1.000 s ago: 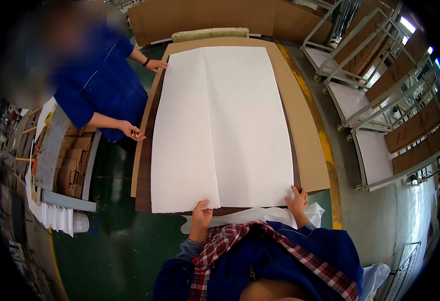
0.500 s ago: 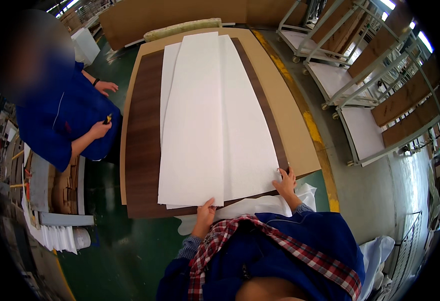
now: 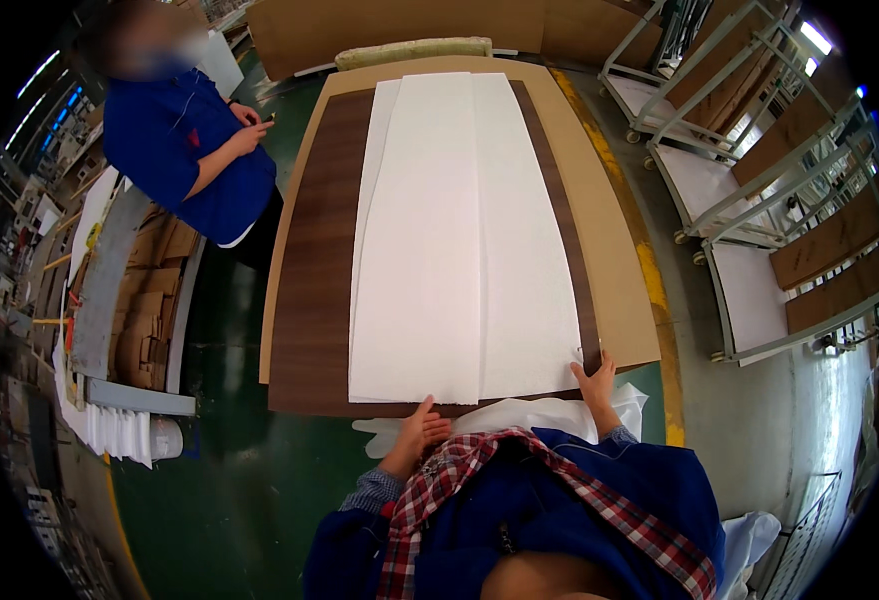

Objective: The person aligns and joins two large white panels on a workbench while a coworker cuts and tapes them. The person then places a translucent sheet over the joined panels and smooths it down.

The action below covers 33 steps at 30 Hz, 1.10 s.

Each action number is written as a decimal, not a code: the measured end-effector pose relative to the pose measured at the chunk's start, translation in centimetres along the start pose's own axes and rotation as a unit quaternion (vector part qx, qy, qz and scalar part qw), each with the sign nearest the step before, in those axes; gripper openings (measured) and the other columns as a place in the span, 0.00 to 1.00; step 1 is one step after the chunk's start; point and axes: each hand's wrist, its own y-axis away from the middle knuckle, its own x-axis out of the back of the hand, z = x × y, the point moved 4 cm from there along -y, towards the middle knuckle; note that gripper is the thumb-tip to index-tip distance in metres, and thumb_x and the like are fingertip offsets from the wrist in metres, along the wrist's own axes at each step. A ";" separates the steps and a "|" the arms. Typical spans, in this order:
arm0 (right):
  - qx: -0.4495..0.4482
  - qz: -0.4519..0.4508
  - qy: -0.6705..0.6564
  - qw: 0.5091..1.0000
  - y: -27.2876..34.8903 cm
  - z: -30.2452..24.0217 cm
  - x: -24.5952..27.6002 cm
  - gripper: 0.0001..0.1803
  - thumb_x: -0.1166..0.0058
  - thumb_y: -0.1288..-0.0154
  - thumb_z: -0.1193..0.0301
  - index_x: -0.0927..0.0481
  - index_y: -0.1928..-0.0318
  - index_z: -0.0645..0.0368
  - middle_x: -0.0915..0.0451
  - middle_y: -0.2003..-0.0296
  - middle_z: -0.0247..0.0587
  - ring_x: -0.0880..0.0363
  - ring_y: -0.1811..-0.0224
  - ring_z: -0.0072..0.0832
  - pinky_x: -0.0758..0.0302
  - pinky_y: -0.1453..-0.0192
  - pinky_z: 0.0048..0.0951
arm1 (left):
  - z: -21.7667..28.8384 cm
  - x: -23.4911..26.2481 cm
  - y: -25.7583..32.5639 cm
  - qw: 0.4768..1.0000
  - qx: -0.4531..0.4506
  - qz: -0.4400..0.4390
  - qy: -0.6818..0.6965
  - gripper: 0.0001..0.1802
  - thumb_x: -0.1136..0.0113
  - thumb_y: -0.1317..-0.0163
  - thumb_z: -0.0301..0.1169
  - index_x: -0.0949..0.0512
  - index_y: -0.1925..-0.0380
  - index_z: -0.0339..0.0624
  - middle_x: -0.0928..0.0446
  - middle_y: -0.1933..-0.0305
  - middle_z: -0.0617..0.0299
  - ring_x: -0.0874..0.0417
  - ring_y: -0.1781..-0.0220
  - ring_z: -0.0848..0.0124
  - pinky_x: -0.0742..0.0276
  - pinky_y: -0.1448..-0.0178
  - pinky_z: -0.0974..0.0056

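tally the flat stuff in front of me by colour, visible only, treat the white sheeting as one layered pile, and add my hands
White: 1 layered pile of sheeting
Dark brown: 1 wood-grain panel
Tan: 1 board
Your hands: 2, left hand and right hand
Total: 5

I note moderate, even indoor light over the white sheet (image 3: 424, 240), brightest at centre frame. Lamps (image 3: 814, 38) glare at upper right; the grey floor (image 3: 821, 412) shines at lower right. Blur covers the co-worker's head (image 3: 147, 40) at upper left. Fisheye distortion bends the carts (image 3: 747, 300); black corners surround my view.
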 end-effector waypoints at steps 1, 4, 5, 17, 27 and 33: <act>0.001 -0.006 -0.017 1.000 -0.2 0.3 -0.4 0.39 0.37 0.55 0.58 0.38 0.45 0.63 0.35 0.48 0.54 0.37 0.44 0.47 0.38 0.43 0.41 | 0.1 1.0 -0.1 1.000 0.004 0.012 -0.007 0.46 0.42 0.53 0.59 0.37 0.52 0.22 0.24 0.63 0.45 0.20 0.64 0.60 0.21 0.63 0.61; 0.001 -0.002 -0.036 0.999 -0.8 0.4 -0.1 0.32 0.41 0.49 0.58 0.33 0.49 0.65 0.29 0.55 0.56 0.32 0.50 0.48 0.35 0.46 0.40 | 0.3 5.3 0.0 0.997 0.004 0.072 0.016 0.49 0.43 0.56 0.64 0.37 0.53 0.23 0.25 0.63 0.44 0.20 0.65 0.59 0.21 0.64 0.60; 0.013 0.009 -0.022 1.000 -1.1 -0.4 -0.1 0.29 0.44 0.47 0.59 0.31 0.51 0.67 0.27 0.57 0.57 0.29 0.53 0.49 0.33 0.48 0.40 | 0.5 5.9 0.6 0.996 -0.012 0.087 0.019 0.49 0.43 0.58 0.65 0.36 0.54 0.24 0.25 0.63 0.44 0.20 0.66 0.59 0.21 0.63 0.60; -0.137 -0.006 -0.060 0.989 -2.1 2.6 0.6 0.17 0.53 0.40 0.62 0.25 0.55 0.60 0.24 0.57 0.50 0.25 0.57 0.41 0.30 0.53 0.34 | 1.8 8.3 2.3 0.984 -0.084 0.129 0.086 0.58 0.42 0.57 0.64 0.51 0.42 0.23 0.34 0.50 0.37 0.26 0.53 0.54 0.27 0.50 0.58; -0.119 -0.009 -0.207 0.971 -6.6 3.8 -2.5 0.14 0.50 0.42 0.72 0.23 0.55 0.61 0.21 0.61 0.45 0.22 0.59 0.31 0.28 0.56 0.26 | 3.9 14.2 -1.1 0.934 -0.184 0.144 0.269 0.54 0.38 0.54 0.56 0.54 0.38 0.34 0.46 0.40 0.46 0.42 0.39 0.54 0.42 0.37 0.53; -0.083 0.033 -0.106 0.990 -7.0 3.2 -1.4 0.12 0.44 0.47 0.71 0.20 0.61 0.61 0.19 0.74 0.37 0.22 0.71 0.25 0.27 0.65 0.23 | 2.7 16.5 -3.4 0.935 -0.207 0.124 0.261 0.40 0.40 0.49 0.52 0.41 0.43 0.39 0.40 0.45 0.51 0.36 0.45 0.58 0.37 0.40 0.56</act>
